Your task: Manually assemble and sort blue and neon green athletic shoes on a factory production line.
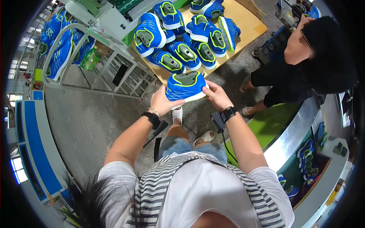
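Left hand [162, 102], right hand [219, 97] clasp shoe [187, 91]: line-patterned blue upper, white sole [194, 98], smooth grey insert [186, 78]; underside hidden.

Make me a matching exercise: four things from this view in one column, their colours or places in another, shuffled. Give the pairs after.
Column one
1. Held shoe
2. Table
3. Wristbands
4. Slippers

Column two
A. Black, one around each wrist
B. Between the left hand and the right hand
C. White footwear, being worn
D. Tan, under a cluster of shoes

Pairs: 1-B, 2-D, 3-A, 4-C
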